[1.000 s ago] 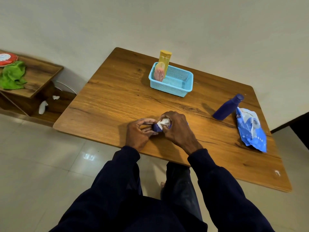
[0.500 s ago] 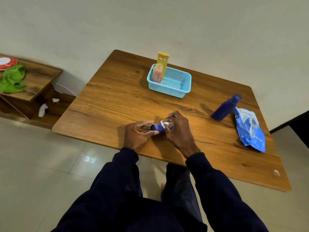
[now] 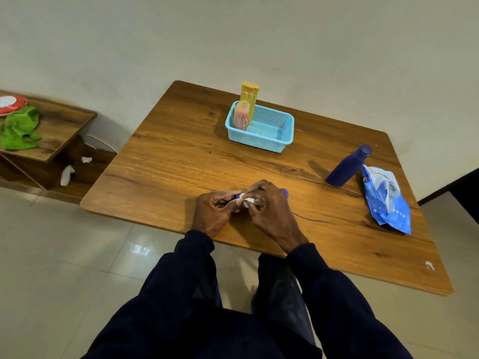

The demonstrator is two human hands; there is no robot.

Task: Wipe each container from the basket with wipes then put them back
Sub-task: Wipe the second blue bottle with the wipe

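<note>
Near the table's front edge my left hand point(image 3: 212, 212) grips one end of a small blue container point(image 3: 237, 196), which my hands mostly hide. My right hand point(image 3: 269, 207) holds a crumpled white wipe point(image 3: 249, 200) wrapped against it. At the back stands the light blue basket point(image 3: 269, 141), with a tall yellow bottle point(image 3: 248, 98) and a small pink container point(image 3: 241, 119) in its left end. A dark blue bottle point(image 3: 346, 167) stands on the table at the right, beside the blue wipes pack point(image 3: 386, 200).
The wooden table point(image 3: 181, 161) stands against a pale wall. To the left is a low wooden shelf point(image 3: 64, 125) with a green cloth point(image 3: 20, 128) and a red-rimmed round thing point(image 3: 10, 104). White scraps point(image 3: 67, 174) lie on its lower board. My legs are under the table's front edge.
My right hand has slid the wipe along the small blue container and now covers more of it. The left hand keeps its grip. The view has shifted slightly.
</note>
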